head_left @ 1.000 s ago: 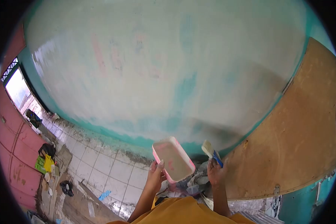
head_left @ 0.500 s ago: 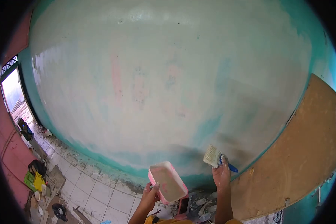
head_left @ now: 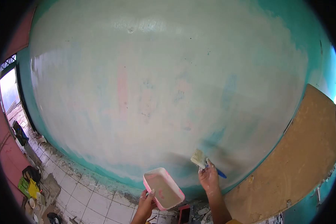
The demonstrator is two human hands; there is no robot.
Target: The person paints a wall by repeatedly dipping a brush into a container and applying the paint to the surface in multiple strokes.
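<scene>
My right hand (head_left: 209, 178) grips a paintbrush (head_left: 200, 159) with a blue handle and pale bristles. The bristles sit against the lower part of the wall (head_left: 156, 82), over a teal patch. My left hand (head_left: 147, 202) holds a pink rectangular tub (head_left: 162, 188) by its near edge, tilted, with pale paint inside. The wall is mostly whitish, with teal and faint pink showing through and a teal band along its foot.
A brown board (head_left: 306, 156) leans against the wall at the right. White floor tiles (head_left: 86, 194) lie below, with debris along the wall's foot. Bags and clutter (head_left: 30, 183) sit at the lower left by a red door (head_left: 7, 156) and a bright doorway.
The view has tilted upward. My right hand has lifted the brush from near the tub up to the wall and shifted it slightly left. The tub stays in my left hand.
</scene>
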